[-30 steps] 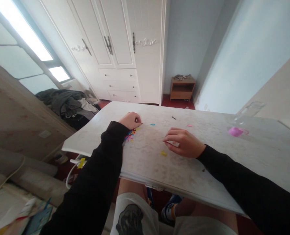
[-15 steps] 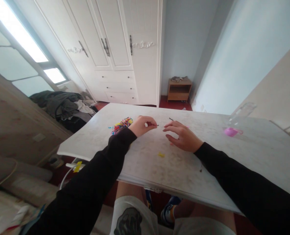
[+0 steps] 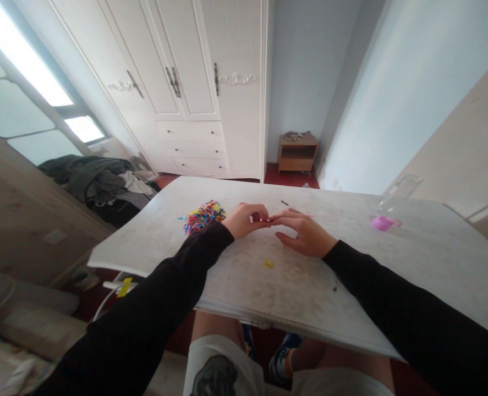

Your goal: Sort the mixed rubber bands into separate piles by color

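Note:
My left hand (image 3: 246, 219) is curled over the white table (image 3: 310, 286), its fingertips pinching a small thin dark piece too small to name. My right hand (image 3: 303, 232) meets it from the right, fingertips touching the same piece, the other fingers loosely bent. A heap of small many-coloured strips (image 3: 203, 215) lies just left of my left wrist. One yellow bit (image 3: 268, 264) lies on the table in front of my hands, and a short black piece (image 3: 284, 203) lies just beyond them.
A clear bottle lies on its side with a pink cap (image 3: 380, 222) at the table's right. White wardrobe (image 3: 194, 82) and a small wooden nightstand (image 3: 296, 153) stand behind. Clothes (image 3: 99, 179) are piled at the left.
My left hand left the coloured heap and moved right with a small piece; my right hand lifted its fingers to meet it. The fingertips now touch.

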Demonstrator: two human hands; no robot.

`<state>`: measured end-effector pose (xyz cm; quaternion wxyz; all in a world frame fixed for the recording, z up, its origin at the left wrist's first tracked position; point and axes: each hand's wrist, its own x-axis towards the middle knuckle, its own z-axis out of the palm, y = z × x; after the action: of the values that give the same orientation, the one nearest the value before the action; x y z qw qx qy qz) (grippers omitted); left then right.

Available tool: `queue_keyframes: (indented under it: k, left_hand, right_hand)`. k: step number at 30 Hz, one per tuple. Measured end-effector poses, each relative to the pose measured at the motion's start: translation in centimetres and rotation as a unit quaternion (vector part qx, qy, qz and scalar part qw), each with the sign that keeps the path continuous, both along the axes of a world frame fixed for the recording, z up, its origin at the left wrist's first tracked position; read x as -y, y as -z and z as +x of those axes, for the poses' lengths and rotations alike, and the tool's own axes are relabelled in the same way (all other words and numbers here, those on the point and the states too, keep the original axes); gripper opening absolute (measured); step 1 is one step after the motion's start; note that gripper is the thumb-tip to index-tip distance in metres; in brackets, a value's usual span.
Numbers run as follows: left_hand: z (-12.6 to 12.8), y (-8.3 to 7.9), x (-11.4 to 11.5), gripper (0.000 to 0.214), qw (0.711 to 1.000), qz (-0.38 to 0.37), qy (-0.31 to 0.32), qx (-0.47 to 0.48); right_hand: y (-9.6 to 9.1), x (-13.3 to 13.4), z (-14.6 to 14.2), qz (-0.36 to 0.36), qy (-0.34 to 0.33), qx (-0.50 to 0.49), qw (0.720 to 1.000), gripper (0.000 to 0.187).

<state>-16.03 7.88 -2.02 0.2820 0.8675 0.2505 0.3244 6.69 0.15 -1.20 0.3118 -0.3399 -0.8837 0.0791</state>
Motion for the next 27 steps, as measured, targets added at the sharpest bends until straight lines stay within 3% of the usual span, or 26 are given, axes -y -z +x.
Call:
queue_keyframes:
  k: [5,9,15,20,27]
  left_hand:
    - [-0.1,-0.3,0.0,0.014,0.999,0.030,-0.020,0.004]
    - [-0.2,-0.3,-0.3,0.010,0.997,0.047,-0.063,-0.003]
    - [-2.4,-1.9,-1.9,0.009,0.973,0.093,-0.205,-0.046]
    - [-6.1,-3.4,-3.2,0.012,0.939,0.094,-0.324,-0.066]
    - [-7.9,-3.1,-3.6,0.009,0.931,0.021,-0.338,-0.138]
  right_hand:
    - [0.1,-0.6,0.4,0.024,0.034,-0.014,0.999,0.023]
    - [0.4,-1.9,1.9,0.037,0.116,-0.019,0.992,0.027]
    - [2.0,-4.2,4.5,0.016,0.220,0.042,0.974,0.039]
    - [2.7,-4.8,4.1,0.001,0.235,0.086,0.968,0.041]
    - [2.6,-4.9,3.8,0.013,0.225,0.041,0.973,0.032]
